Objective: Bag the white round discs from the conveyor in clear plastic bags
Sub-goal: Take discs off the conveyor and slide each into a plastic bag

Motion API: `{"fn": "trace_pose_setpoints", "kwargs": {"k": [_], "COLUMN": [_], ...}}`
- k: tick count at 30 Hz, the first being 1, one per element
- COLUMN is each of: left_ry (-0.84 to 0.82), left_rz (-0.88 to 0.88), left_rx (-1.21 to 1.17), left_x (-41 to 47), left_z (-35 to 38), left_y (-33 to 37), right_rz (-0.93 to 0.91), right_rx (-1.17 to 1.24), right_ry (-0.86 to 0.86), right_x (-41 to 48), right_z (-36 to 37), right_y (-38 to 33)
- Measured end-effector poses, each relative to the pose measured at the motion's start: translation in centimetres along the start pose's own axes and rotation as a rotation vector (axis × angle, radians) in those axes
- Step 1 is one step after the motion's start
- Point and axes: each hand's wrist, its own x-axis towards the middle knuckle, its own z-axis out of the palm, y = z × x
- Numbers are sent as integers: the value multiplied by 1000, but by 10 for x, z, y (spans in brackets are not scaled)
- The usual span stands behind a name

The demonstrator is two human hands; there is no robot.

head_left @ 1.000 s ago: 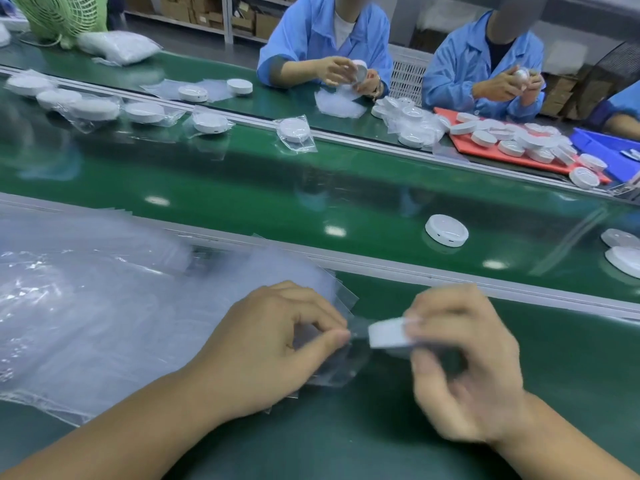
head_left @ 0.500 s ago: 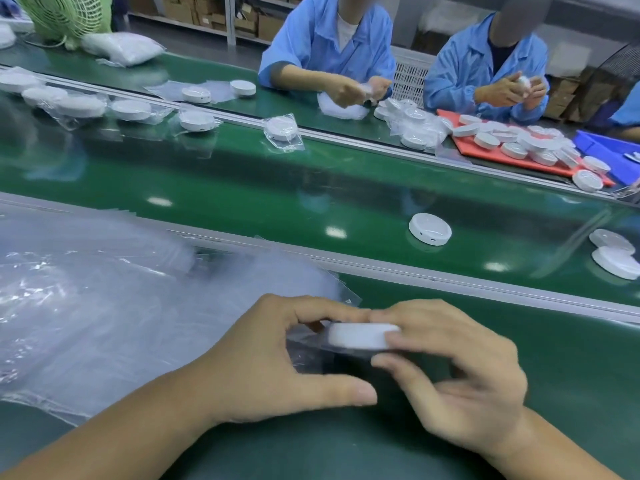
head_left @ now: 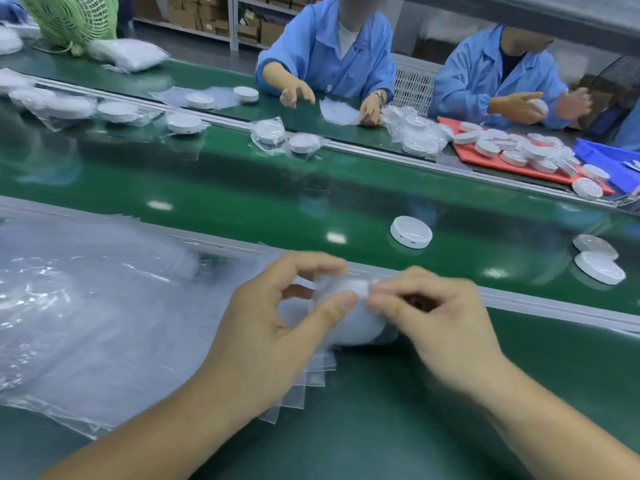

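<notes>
Over the near green bench my left hand (head_left: 277, 323) and my right hand (head_left: 436, 320) both pinch the top of a clear plastic bag (head_left: 349, 289). A white round disc (head_left: 360, 323) sits inside that bag, blurred, hanging just below my fingertips. Under my left hand lies a large fanned stack of clear bags (head_left: 97, 313). On the moving green conveyor (head_left: 225, 192) a bare white disc (head_left: 411, 232) lies beyond my hands, and two more discs (head_left: 599, 259) lie at the right edge.
Bagged discs (head_left: 270, 133) ride the belt's far side towards the left. Two people in blue coats (head_left: 332, 53) work across the line, beside a red tray (head_left: 485, 161) heaped with discs and a blue tray (head_left: 613, 161). A green fan (head_left: 69, 19) stands far left.
The disc, held bare in my right hand a second ago, has gone into the bag. Both hands have risen and now pinch the bag's top. Loose discs on the belt drifted left.
</notes>
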Motion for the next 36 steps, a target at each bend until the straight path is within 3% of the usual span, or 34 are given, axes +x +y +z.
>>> {"fn": "trace_pose_setpoints", "kwargs": {"k": [2,4,8,10,12,14,17,19,21,24,26,28,30,32,36], "left_ry": [-31,-202,-588,-633,-633,-617,-602,-588,-586,-614,-621,-600,-545,-460,-278], "left_rz": [56,127,151,152,152,161,153,130,109,107,127,155,161,125,23], "left_rx": [284,547,726,752,749,743,735,703,671,701,721,734,721,663,516], "left_x": [9,17,14,9,8,9,11,12,12,12,12,11,9,7,9], "left_z": [-14,-27,-29,-26,-28,-30,-28,-26,-24,-26,-26,-26,-24,-22,-19], "left_y": [-3,-7,-16,-21,-23,-24,-25,-24,-24,-26,-26,-26,-26,-25,-22], "right_rz": [7,-32,-29,137,346,400,221,137,163,385,517,520,463,291,-427], "right_rx": [-105,-258,-622,-851,-909,-966,-1250,-1288,-1089,-264,212,415,376,125,-485], "right_ry": [127,270,403,219,-60,-236,-180,-100,-14,251,252,169,120,121,-39], "right_x": [37,85,178,208,215,206,183,166,150,117,85,49,15,-10,-25], "right_z": [-9,-21,-47,-53,-47,-37,-34,-36,-35,-27,-24,-21,-15,-9,-10], "right_y": [5,18,49,73,91,105,112,105,93,61,42,30,25,25,33]}}
